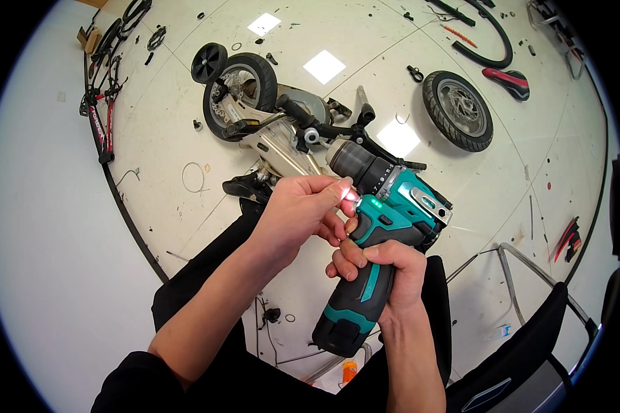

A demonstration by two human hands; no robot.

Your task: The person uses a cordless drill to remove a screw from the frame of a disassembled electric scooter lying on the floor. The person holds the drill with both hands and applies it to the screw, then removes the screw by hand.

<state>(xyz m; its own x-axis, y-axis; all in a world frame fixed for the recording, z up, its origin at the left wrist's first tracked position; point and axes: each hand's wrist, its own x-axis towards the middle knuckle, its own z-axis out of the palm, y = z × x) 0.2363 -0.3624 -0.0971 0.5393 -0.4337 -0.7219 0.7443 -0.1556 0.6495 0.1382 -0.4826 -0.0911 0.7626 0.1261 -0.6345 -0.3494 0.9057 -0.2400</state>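
My right hand (401, 270) is wrapped round the grip of a teal and black cordless drill (415, 201). The drill is tilted, its chuck toward the upper left and its battery end toward me. My left hand (300, 206) is beside the drill body, just below the chuck, with thumb and forefinger pinched together. The drill's work light shines on those fingertips. Whatever they pinch, if anything, is too small or hidden to make out. Beyond the chuck lies a partly dismantled silver mini bike (279, 148) on its side, its handlebar partly behind the drill.
A loose wheel (459, 110) with a brake disc lies at right, near a red and black saddle (508, 82) and a tyre (499, 34). Red bike frame parts (103, 120) line the left wall. A black chair (520, 344) stands at lower right. Small parts litter the tiles.
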